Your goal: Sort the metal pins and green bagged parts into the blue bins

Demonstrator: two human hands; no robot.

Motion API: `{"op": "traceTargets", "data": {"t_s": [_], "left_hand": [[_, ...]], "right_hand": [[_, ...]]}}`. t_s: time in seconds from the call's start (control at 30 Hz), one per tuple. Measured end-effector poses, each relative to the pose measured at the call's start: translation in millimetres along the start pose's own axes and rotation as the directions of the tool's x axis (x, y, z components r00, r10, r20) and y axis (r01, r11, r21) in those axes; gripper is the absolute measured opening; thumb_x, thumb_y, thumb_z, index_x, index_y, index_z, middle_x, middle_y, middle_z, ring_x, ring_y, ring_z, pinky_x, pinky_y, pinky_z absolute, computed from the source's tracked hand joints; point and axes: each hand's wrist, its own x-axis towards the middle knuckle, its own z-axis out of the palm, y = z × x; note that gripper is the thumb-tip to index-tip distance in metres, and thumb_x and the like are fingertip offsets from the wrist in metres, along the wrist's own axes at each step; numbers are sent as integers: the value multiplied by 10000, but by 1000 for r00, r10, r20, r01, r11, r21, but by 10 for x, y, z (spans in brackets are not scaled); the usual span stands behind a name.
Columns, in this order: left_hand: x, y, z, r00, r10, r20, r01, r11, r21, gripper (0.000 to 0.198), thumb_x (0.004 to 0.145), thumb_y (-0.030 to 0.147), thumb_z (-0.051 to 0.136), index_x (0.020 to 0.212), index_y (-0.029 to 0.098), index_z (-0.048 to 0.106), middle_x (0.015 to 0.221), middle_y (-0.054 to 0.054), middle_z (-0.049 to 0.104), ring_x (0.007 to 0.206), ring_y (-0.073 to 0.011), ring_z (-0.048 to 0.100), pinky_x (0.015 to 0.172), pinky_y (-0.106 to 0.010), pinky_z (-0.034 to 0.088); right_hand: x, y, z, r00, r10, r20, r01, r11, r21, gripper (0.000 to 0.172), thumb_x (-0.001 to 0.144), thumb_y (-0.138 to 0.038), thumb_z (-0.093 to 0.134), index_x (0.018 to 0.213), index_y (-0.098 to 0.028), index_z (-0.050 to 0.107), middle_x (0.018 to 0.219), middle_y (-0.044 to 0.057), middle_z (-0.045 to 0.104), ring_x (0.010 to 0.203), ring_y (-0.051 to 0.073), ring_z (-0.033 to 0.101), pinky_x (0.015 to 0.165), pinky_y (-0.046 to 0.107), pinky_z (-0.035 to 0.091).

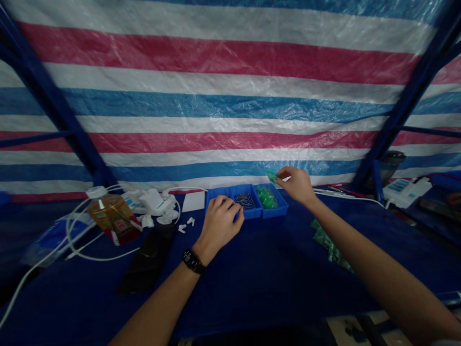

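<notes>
A blue compartment tray (283, 209) sits at the back of the dark blue table. One compartment holds thin metal pins (245, 199), another holds green parts (267, 197). My left hand (220, 222), with a black watch on the wrist, rests curled at the tray's front left edge, fingertips pinched near the pins; what they hold is hidden. Just above the tray's right compartment, my right hand (297, 184) pinches a small green part (272, 177).
A tilted bottle of amber liquid (113, 216), white cables (79, 238), white chargers (153, 202) and a black flat object (151, 257) lie left. Green pieces (326, 242) lie under my right forearm. A white device (405, 191) sits far right. A striped tarp (230, 96) hangs behind.
</notes>
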Motion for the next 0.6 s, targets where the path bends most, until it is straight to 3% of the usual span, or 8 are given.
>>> {"op": "traceTargets", "data": {"t_s": [0.13, 0.23, 0.43, 0.6], "left_hand": [[-13, -41, -4, 1000, -15, -8, 15, 1000, 7, 224, 963, 232, 534, 818, 185, 699, 874, -66, 712, 978, -262, 573, 842, -424, 473], [-23, -56, 6, 1000, -22, 15, 21, 1000, 7, 224, 963, 234, 534, 828, 180, 705, 871, -65, 711, 970, -256, 568, 851, -417, 472], [-34, -63, 33, 999, -33, 35, 33, 999, 7, 230, 969, 241, 531, 848, 183, 718, 873, -65, 715, 976, -252, 566, 860, -413, 472], [-32, -67, 37, 999, -30, 35, 30, 1000, 6, 231, 968, 238, 531, 848, 181, 720, 867, -68, 716, 976, -253, 567, 850, -410, 470]], "right_hand": [[62, 91, 289, 985, -3, 172, 53, 956, -289, 165, 850, -236, 634, 961, -184, 745, 959, 71, 771, 882, 220, 705, 789, 286, 493], [1, 112, 433, 972, 9, 235, 88, 912, -400, 213, 872, -219, 606, 1030, -195, 748, 1059, 88, 760, 1006, 240, 683, 843, 295, 482], [-36, 160, 558, 958, 62, 281, 64, 907, -416, 263, 862, -178, 593, 1061, -169, 766, 1068, 138, 763, 1068, 282, 677, 910, 337, 482], [42, 195, 422, 920, 48, 388, 94, 936, -340, 302, 817, -105, 603, 1043, -179, 788, 1065, 86, 780, 1038, 230, 702, 926, 263, 479]]}}
